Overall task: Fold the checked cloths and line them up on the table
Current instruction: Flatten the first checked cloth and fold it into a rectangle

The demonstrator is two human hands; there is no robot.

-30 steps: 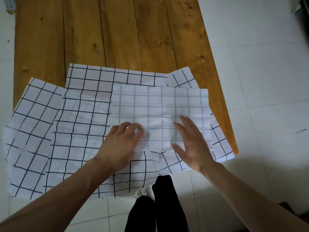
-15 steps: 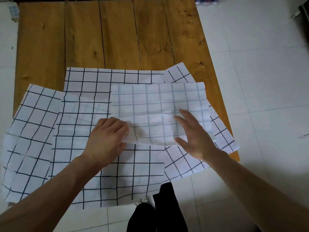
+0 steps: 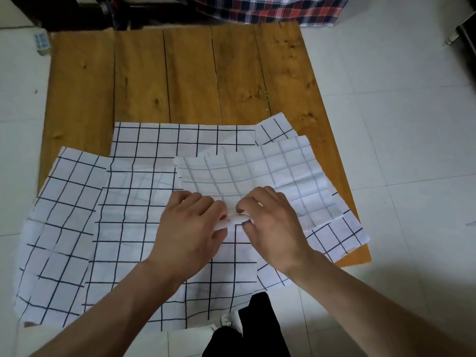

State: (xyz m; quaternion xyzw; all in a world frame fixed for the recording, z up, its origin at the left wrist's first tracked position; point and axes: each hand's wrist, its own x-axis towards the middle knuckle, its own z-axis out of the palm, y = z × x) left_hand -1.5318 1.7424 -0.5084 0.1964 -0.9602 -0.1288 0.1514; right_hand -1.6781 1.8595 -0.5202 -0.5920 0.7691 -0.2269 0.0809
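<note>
White floor tiles (image 3: 386,73) surround a low plank table (image 3: 193,73), with a red-and-blue plaid fabric (image 3: 270,7) bunched beyond its far edge. Several checked cloths (image 3: 64,215) lie spread flat and overlapping across the near half of the table, their near edges hanging past it, probably so each can be taken in turn. On top, right of centre, sits the faint-grid cloth (image 3: 270,171), its paler lines suggesting it lies reverse side up or is already doubled; which, I cannot tell. Both hands meet at its near edge: the left hand (image 3: 190,228) and right hand (image 3: 273,222) each have fingers curled, pinching that edge, which is lifted into a small roll between them. Gripping close together at the middle looks like a way to raise the edge cleanly off the cloths beneath before folding it over. No folded cloth is lined up yet on the bare far planks, so the task seems barely begun.
</note>
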